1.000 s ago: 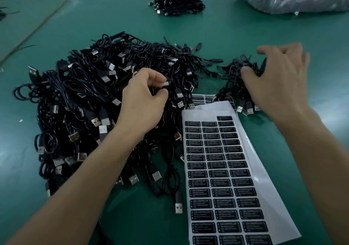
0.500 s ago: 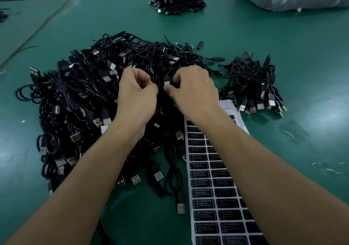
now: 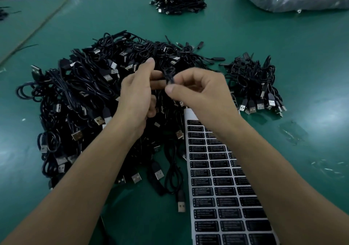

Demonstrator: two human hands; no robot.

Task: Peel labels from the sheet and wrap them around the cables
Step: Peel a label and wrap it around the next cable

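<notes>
Both hands, left (image 3: pixel 136 93) and right (image 3: pixel 200 91), pinch one black cable (image 3: pixel 168 75) between them, seemingly above the pile (image 3: pixel 85 97).

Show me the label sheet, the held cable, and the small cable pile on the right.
label sheet (image 3: pixel 224 182), head view, a middle-column label.
held cable (image 3: pixel 168 75), head view, its pinched black stretch.
small cable pile (image 3: pixel 253 82), head view, centre of the tangle.

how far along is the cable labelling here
Early, by the look of it. Done: the label sheet has a bare strip at its top, and a small pile sits apart on the right, perhaps finished cables. In hand: left hand and right hand both pinch one black cable over the big pile; whether a label is on it is unclear. Left: the big pile and many rows of labels.
</notes>
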